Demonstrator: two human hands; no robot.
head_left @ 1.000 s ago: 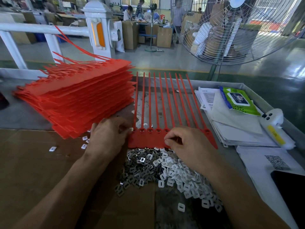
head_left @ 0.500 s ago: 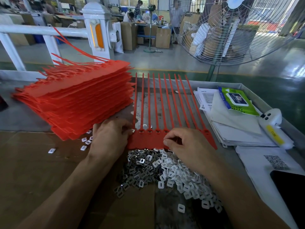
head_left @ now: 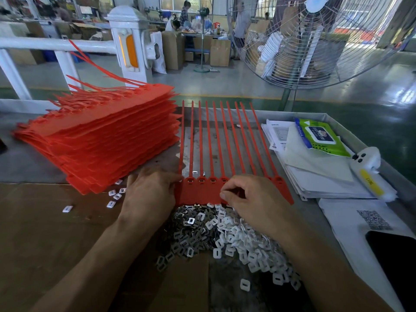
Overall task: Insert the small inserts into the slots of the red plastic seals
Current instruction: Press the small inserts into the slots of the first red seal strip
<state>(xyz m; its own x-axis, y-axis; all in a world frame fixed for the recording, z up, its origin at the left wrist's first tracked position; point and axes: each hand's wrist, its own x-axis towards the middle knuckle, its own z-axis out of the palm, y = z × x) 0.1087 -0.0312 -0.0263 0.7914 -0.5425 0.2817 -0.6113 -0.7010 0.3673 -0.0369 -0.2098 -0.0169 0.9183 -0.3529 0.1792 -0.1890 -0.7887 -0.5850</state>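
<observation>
Ten-odd joined red seals (head_left: 202,192), flat.

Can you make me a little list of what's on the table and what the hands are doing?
seal strip: red, flat on table, tails pointing away
left hand: rests on strip's left end
right hand: fingers curled over strip's right part
inserts: loose pile in front of strip
seal stack: red pile, left
papers: right
wipes pack: green, on papers

Red seal strip (head_left: 200,192) flat, inserts (head_left: 227,235) heaped beside — touching
</observation>
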